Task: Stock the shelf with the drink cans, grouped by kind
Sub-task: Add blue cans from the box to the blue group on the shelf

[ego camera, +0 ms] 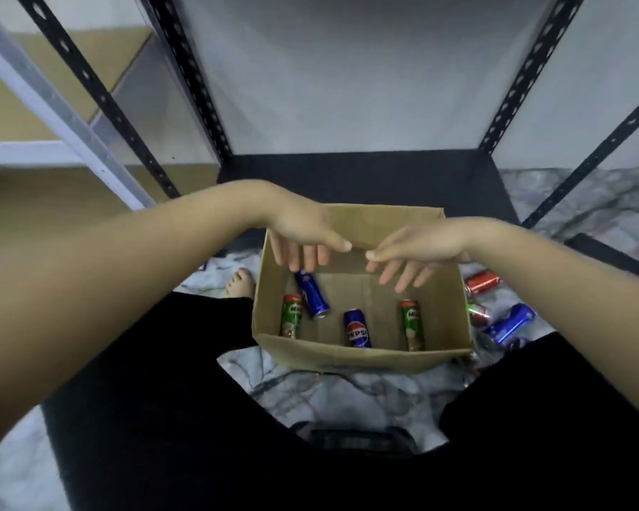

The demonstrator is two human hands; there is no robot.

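Observation:
An open cardboard box (362, 357) sits on the floor in front of me. Inside lie two blue Pepsi cans (312, 295) (356, 329) and two green Milo cans (291, 316) (412, 325). My left hand (303, 234) hovers over the box's far left corner, fingers straight and pointing down just above the upper Pepsi can. Over the far right part of the box, my right hand (417, 258) also hangs with fingers spread and empty. Neither hand holds a can. The black bottom shelf (366, 178) lies just beyond the box, with nothing on it.
Right of the box, loose cans lie on the marble floor: a red can (482, 282), a green and red can (476, 312), a blue can (511, 323). Black perforated shelf posts (185, 71) (528, 71) rise at both sides. My black-clad legs and a bare foot (240, 284) flank the box.

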